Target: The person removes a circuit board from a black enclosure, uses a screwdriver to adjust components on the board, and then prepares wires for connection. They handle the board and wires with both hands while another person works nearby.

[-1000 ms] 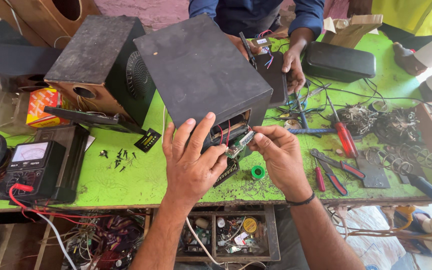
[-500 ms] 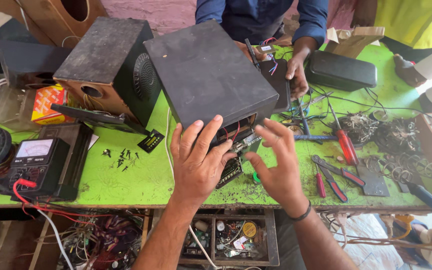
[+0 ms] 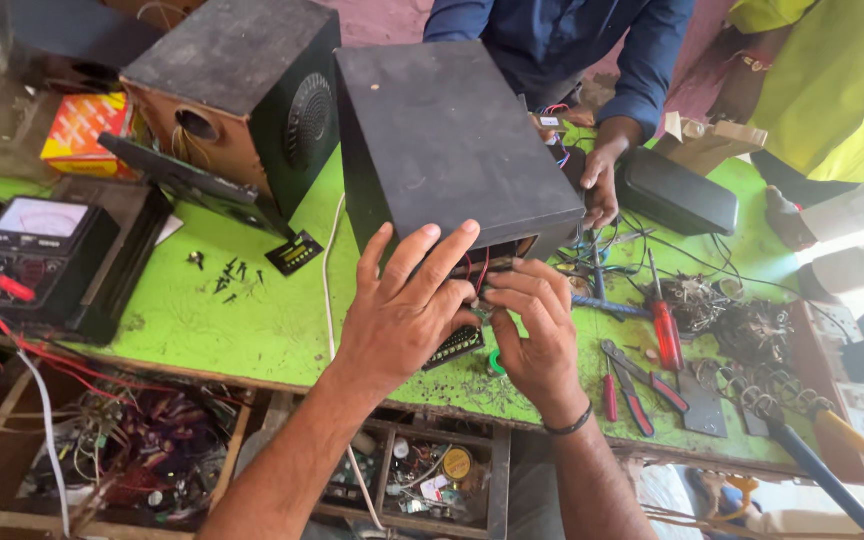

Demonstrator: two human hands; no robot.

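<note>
A big green table (image 3: 252,330) is filling most of the view. A black speaker box (image 3: 442,140) is sitting on it, right in the middle, with its open end facing the person. Next to it on the left, a second speaker box (image 3: 242,90) with a round grille is standing, brown on one side.

The person's left hand (image 3: 402,310) is lying flat over the open end of the black box, with the fingers spread wide and the fingertips touching its top edge. The right hand (image 3: 537,330) is just beside it, touching the left one. Its fingers are curling in at the opening, where red wires (image 3: 479,272) are peeking out. Whether it is pinching anything there cannot be told.

A black meter (image 3: 32,250) with a red lead is sitting at the left edge of the table. Across the table, another person in a blue sleeve is resting a hand (image 3: 602,185) on the table near a flat black case (image 3: 677,195). A red screwdriver (image 3: 664,330) and red-handled pliers (image 3: 627,375) are lying to the right of the person's hands. A few small black screws (image 3: 227,280) are lying loose on the green top.
</note>
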